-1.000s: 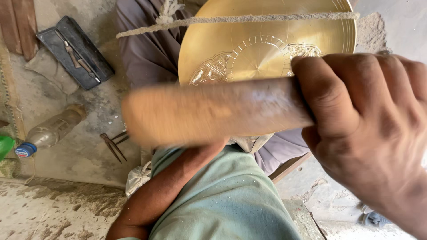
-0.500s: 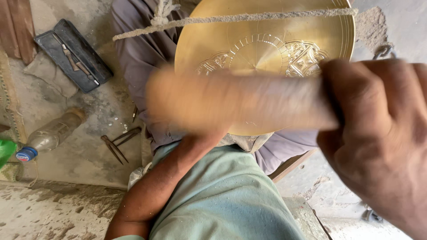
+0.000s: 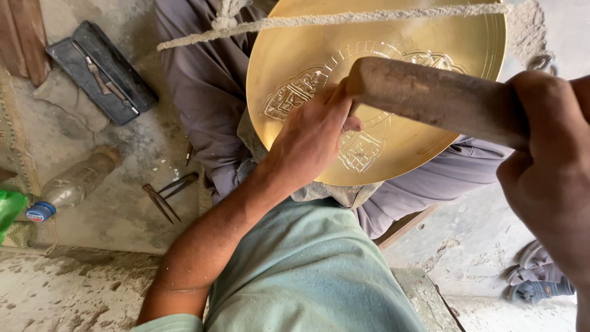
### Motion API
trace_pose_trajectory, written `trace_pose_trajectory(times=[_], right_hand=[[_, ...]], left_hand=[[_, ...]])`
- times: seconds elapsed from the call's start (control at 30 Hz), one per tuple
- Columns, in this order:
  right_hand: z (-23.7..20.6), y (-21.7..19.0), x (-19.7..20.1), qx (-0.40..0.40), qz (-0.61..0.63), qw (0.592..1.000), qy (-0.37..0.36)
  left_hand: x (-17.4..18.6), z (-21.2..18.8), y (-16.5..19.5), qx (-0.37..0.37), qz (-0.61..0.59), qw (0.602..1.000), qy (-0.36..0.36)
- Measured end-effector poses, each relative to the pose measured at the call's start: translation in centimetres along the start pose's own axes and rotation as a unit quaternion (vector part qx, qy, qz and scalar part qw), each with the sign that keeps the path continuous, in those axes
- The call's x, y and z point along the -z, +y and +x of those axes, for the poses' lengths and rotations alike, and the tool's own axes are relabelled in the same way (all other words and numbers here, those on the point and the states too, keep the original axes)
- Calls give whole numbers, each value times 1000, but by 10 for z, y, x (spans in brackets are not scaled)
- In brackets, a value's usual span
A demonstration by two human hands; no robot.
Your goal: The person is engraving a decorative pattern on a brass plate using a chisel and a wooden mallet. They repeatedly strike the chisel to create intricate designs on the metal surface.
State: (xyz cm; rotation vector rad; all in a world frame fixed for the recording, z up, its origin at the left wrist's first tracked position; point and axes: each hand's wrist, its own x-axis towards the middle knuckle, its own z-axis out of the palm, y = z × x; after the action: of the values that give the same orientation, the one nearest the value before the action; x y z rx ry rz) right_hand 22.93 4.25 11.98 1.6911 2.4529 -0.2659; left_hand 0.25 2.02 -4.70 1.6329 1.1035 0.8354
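Gripping a thick wooden mallet handle, the right hand wraps fully around its near end, the long axis running from lower right up toward upper left, its blunt end over the left hand. That left hand rests curled on a round brass plate with engraved patterns, lying tilted across the lap; whether it pinches a tool cannot be told. A rope crosses the plate's far edge, while a plastic bottle, metal dividers and a dark tool tray lie on the floor.

Pale green shirt (short sleeves), grey trousers
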Motion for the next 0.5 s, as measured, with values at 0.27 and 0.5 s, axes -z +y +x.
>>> trace_pose_trajectory(times=[0.27,0.5], right_hand=[[-4,-16,14,24,-14,1000,-5],[-23,-19,6,7,-72,997,15]], left_hand=[[-6,-20,-4,-93,115,980,133],[-7,-20,-6,-10,54,993,102]])
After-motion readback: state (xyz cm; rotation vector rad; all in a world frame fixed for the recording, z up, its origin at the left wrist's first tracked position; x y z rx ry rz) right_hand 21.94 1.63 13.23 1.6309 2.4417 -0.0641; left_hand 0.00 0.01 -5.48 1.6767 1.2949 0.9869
